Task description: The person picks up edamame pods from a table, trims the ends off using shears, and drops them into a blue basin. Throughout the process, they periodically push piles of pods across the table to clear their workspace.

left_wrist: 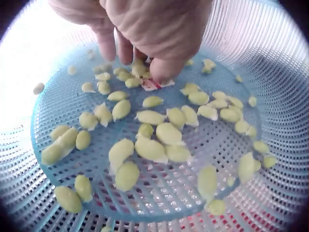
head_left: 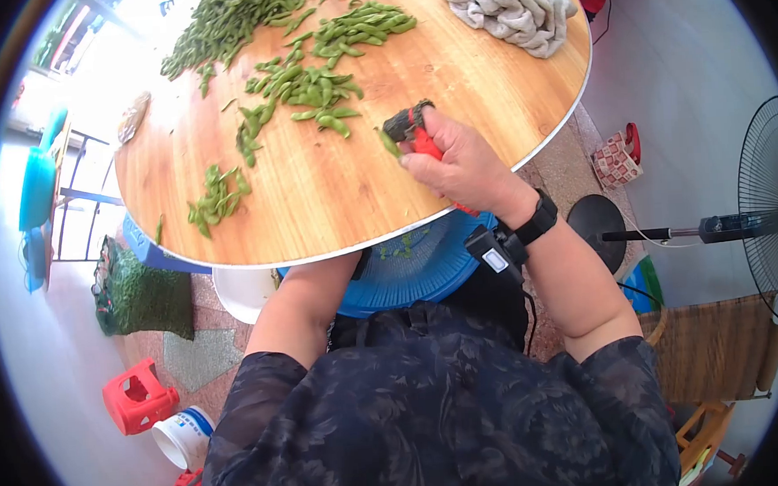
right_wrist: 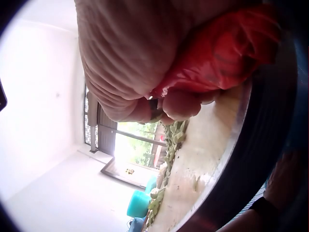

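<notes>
In the head view my right hand (head_left: 459, 156) is raised over the near right edge of the round wooden table (head_left: 334, 206). Its thumb and fingertips pinch a green soybean pod (head_left: 388, 143). A dark wrap with a red band (head_left: 409, 120) covers the forefinger side, and crinkled red plastic (right_wrist: 222, 55) lies along the palm. Below the tabletop, my left hand (left_wrist: 154, 29) reaches into a blue mesh basket (left_wrist: 53, 164). Its fingers point down, apart from the thumb, touching shelled beans (left_wrist: 149, 147) around a small red-and-white scrap (left_wrist: 155, 84).
A large heap of pods (head_left: 237, 22) lies at the table's far side, with smaller clusters (head_left: 310, 84) nearer. A crumpled grey cloth (head_left: 513, 12) sits far right. A standing fan (head_left: 770, 210) is on the right; a green sack (head_left: 145, 291) and red stool (head_left: 139, 397) are left.
</notes>
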`<act>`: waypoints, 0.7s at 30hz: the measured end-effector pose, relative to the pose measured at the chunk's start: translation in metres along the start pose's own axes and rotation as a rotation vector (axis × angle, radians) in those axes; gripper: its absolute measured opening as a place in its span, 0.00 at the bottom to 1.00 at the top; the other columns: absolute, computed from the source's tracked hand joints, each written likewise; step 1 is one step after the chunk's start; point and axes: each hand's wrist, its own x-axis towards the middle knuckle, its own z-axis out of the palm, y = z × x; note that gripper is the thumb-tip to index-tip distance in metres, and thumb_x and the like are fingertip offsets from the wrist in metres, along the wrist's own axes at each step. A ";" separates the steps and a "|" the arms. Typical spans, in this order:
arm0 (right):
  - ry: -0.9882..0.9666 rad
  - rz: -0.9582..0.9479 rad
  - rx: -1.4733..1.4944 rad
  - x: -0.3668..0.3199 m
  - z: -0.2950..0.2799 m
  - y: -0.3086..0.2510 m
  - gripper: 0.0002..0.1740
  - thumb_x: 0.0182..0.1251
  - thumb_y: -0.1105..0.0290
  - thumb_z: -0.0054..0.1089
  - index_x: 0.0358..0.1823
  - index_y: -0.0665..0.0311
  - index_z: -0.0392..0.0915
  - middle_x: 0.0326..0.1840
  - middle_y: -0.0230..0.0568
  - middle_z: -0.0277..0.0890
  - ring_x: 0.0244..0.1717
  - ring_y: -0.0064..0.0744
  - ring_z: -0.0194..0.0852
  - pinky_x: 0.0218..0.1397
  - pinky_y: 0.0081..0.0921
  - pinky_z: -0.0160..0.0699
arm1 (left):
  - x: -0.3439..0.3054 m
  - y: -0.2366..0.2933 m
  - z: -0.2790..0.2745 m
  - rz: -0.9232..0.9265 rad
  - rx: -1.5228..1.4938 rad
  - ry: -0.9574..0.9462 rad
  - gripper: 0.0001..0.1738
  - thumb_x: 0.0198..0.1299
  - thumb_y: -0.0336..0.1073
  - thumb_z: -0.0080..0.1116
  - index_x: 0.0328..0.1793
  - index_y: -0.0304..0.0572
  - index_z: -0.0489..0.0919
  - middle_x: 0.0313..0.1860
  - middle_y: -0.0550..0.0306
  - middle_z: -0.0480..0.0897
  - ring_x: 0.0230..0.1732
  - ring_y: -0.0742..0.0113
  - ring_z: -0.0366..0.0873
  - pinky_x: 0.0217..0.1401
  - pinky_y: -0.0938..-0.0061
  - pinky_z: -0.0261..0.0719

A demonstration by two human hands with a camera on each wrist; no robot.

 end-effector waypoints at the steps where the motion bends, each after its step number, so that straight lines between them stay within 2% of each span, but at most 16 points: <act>1: -0.019 -0.007 -0.034 0.000 0.001 -0.001 0.13 0.64 0.69 0.57 0.49 0.61 0.71 0.33 0.23 0.66 0.24 0.10 0.61 0.25 0.12 0.65 | 0.006 -0.001 -0.002 0.013 0.005 0.022 0.21 0.64 0.41 0.50 0.59 0.37 0.73 0.54 0.40 0.77 0.57 0.46 0.74 0.60 0.60 0.71; 2: 0.022 -0.043 -0.072 0.000 0.001 -0.004 0.14 0.59 0.67 0.56 0.43 0.67 0.71 0.28 0.38 0.71 0.31 0.28 0.70 0.39 0.26 0.72 | 0.009 -0.001 -0.005 0.024 0.011 0.043 0.21 0.64 0.41 0.50 0.59 0.37 0.73 0.54 0.40 0.77 0.57 0.46 0.74 0.60 0.60 0.71; 8: 0.040 -0.106 -0.047 0.005 0.001 -0.001 0.15 0.59 0.67 0.56 0.45 0.67 0.72 0.28 0.37 0.71 0.31 0.28 0.70 0.39 0.26 0.72 | -0.007 -0.006 -0.022 0.061 0.062 0.162 0.19 0.64 0.41 0.51 0.57 0.37 0.73 0.52 0.40 0.77 0.56 0.46 0.75 0.58 0.59 0.72; 12: 0.017 -0.057 -0.015 0.005 -0.002 -0.004 0.15 0.60 0.67 0.57 0.46 0.66 0.72 0.28 0.34 0.71 0.29 0.24 0.69 0.36 0.25 0.72 | -0.029 0.011 -0.029 0.081 0.104 0.238 0.19 0.64 0.40 0.52 0.56 0.36 0.74 0.51 0.40 0.77 0.55 0.46 0.75 0.58 0.59 0.72; 17: -0.006 0.010 0.117 0.003 -0.001 -0.004 0.14 0.62 0.67 0.57 0.47 0.64 0.72 0.28 0.27 0.69 0.23 0.14 0.65 0.24 0.17 0.68 | -0.081 0.054 -0.038 0.090 0.184 0.349 0.18 0.63 0.40 0.53 0.54 0.36 0.74 0.50 0.40 0.77 0.54 0.46 0.75 0.57 0.59 0.72; 19: -0.020 0.015 0.104 0.001 -0.001 -0.003 0.14 0.64 0.68 0.56 0.49 0.62 0.71 0.31 0.25 0.68 0.22 0.12 0.64 0.23 0.14 0.67 | -0.105 0.072 -0.055 -0.062 -0.390 -0.157 0.11 0.63 0.36 0.54 0.44 0.34 0.74 0.38 0.43 0.75 0.44 0.43 0.75 0.46 0.59 0.73; 21: -0.037 0.021 0.093 0.000 0.000 -0.004 0.15 0.65 0.69 0.56 0.52 0.61 0.70 0.34 0.23 0.67 0.22 0.10 0.63 0.22 0.11 0.66 | -0.122 0.100 -0.089 0.041 -0.581 -0.182 0.07 0.63 0.31 0.53 0.41 0.35 0.70 0.37 0.42 0.74 0.41 0.40 0.74 0.41 0.59 0.73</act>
